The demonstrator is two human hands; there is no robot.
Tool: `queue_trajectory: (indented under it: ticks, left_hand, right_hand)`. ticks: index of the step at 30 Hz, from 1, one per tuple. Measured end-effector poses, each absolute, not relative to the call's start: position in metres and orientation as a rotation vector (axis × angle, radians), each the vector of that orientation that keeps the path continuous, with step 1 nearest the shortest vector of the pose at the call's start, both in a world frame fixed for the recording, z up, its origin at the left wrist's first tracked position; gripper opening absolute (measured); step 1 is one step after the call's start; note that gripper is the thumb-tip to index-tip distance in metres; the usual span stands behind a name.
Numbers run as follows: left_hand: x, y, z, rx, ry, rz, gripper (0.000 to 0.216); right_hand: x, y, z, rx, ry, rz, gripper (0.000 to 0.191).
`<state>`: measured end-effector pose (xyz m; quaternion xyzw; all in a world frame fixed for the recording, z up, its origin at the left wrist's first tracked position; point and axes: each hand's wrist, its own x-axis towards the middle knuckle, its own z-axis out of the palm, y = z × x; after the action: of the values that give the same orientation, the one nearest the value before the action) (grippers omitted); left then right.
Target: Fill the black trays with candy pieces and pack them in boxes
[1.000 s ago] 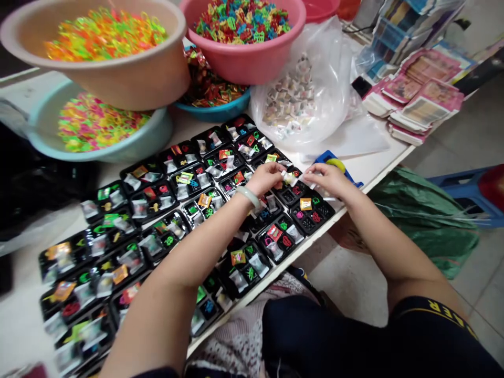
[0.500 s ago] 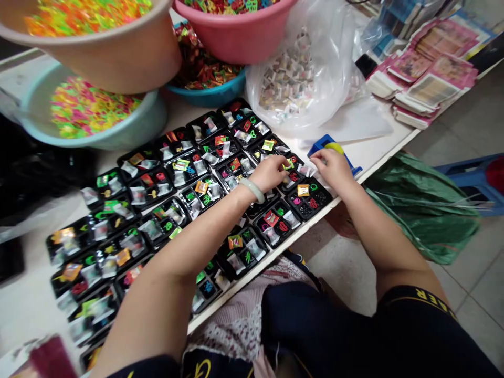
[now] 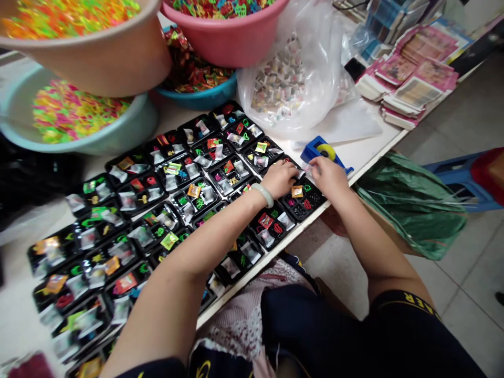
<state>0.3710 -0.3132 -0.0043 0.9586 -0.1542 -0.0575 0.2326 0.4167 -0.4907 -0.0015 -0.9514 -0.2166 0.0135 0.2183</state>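
Note:
Rows of small black trays (image 3: 185,181) cover the white table (image 3: 362,149), each holding coloured plastic pieces and small clear packets. My left hand (image 3: 280,178), with a pale bangle on the wrist, rests curled over the trays at the right end. My right hand (image 3: 328,176) is beside it, fingers pinched together near a small clear packet (image 3: 305,170) between the two hands. Just beyond my right hand stands a blue tape dispenser (image 3: 321,151) with a yellow roll. What the fingers grip is too small to name.
Basins of coloured plastic pieces stand at the back: a tan one (image 3: 90,58), a pale blue one (image 3: 98,134), a pink one (image 3: 228,37), a blue one (image 3: 200,97). A clear bag (image 3: 299,79) of packets and stacked printed cards (image 3: 409,84) lie right. A green bag (image 3: 409,205) sits on the floor.
Both hands have come lower onto the right-end trays and drawn closer together. The camera has tilted down and shifted, so the basins sit higher in view.

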Motion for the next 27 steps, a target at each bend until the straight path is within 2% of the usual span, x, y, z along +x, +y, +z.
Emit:
queue_trajectory:
  ticks: [3,8,15,22,27]
  left_hand:
    - [0.368,-0.311,-0.006,2.582,-0.369,-0.078,0.025]
    - [0.358,-0.307,-0.007,2.412,-0.354,0.008,0.019]
    - [0.342,-0.312,-0.003,2.378,-0.414,-0.036,0.016]
    - [0.326,-0.325,0.000,2.143,-0.213,-0.088,0.004]
    - [0.324,-0.365,-0.008,1.538,-0.042,-0.387,0.030]
  right_hand:
    - [0.399,-0.511,0.006,-2.491,-0.523,0.054,0.021]
    - [0.358,-0.530,-0.004,-2.248,-0.480,0.363,0.017]
    - [0.342,-0.526,-0.017,-2.260,-0.575,0.408,0.015]
    - [0.357,-0.530,-0.007,-2.061,-0.283,0.216,0.017]
    - [0.371,-0.502,-0.009,-1.623,-0.077,-0.072,0.020]
